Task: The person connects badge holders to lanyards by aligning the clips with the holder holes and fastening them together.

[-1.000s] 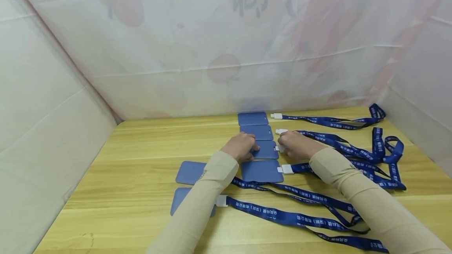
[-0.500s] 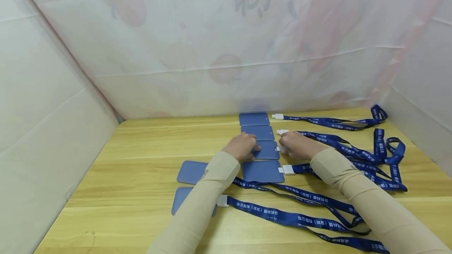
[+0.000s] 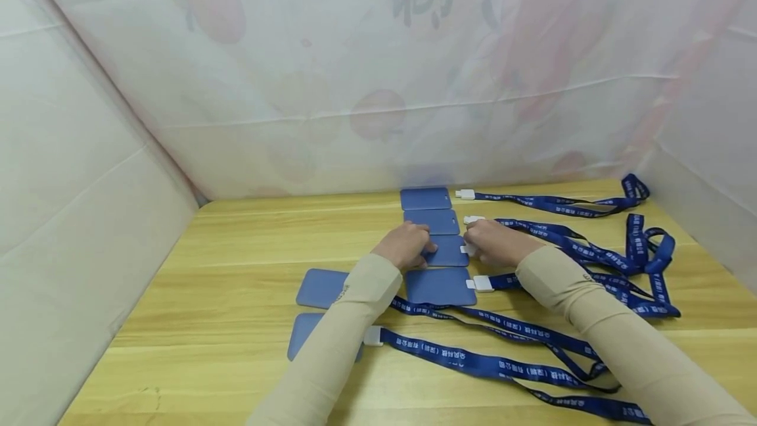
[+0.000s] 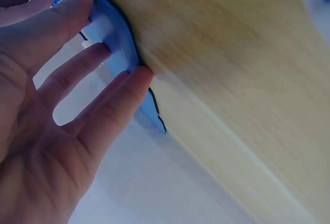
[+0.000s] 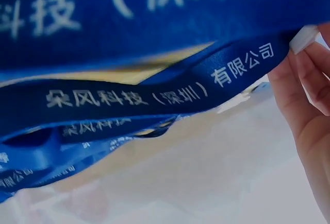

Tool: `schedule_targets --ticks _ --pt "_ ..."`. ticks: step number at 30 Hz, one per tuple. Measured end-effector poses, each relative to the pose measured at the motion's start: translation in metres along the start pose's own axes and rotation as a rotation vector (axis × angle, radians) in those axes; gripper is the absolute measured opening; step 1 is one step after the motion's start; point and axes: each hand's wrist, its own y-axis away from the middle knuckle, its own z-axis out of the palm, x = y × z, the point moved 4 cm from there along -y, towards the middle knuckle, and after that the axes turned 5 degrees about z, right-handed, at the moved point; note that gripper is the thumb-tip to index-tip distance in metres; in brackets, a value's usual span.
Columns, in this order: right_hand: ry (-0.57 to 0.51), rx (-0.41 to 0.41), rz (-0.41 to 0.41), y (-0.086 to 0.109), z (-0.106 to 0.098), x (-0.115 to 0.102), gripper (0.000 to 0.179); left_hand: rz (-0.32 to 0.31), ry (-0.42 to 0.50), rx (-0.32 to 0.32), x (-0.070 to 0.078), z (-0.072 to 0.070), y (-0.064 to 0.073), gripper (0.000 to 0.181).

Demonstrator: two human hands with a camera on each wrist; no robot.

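Observation:
My left hand (image 3: 405,245) holds a blue badge holder (image 3: 452,252), the third from the back in a column on the table. In the left wrist view, its thumb and fingers lie along the edge and face of that badge holder (image 4: 117,34). My right hand (image 3: 495,242) pinches the white clip (image 5: 303,39) of a printed blue lanyard (image 5: 242,68), right at the holder's slotted end. A white tab (image 3: 464,250) shows between holder and fingertips; whether it passes through the slot I cannot tell.
Behind lie two blue holders (image 3: 426,198) with lanyard clips (image 3: 465,194) apart from them. In front, another holder (image 3: 440,286) has a clip (image 3: 483,283) at its end. Two more holders (image 3: 319,288) lie front left, partly under the left sleeve. Lanyards (image 3: 461,357) spread rightward across the wooden table (image 3: 195,321).
Both hands stay almost in place at the same holder and clip. The right hand and its sleeve have shifted very slightly left; the view moved a little.

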Motion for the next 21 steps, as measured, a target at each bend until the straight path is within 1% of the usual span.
schedule_targets --ticks 9,15,21 --pt "-0.015 -0.008 0.035 -0.0005 0.0007 0.0006 0.015 -0.002 0.011 -0.011 -0.0015 -0.0019 0.0006 0.043" --pt "-0.015 0.004 0.023 -0.0012 0.0022 0.001 0.018 -0.015 0.023 -0.016 -0.0019 -0.0019 0.0013 0.043" --pt "-0.018 0.005 0.029 0.0008 0.0025 0.0023 0.018 -0.005 0.019 -0.013 -0.0002 -0.0011 0.0016 0.042"
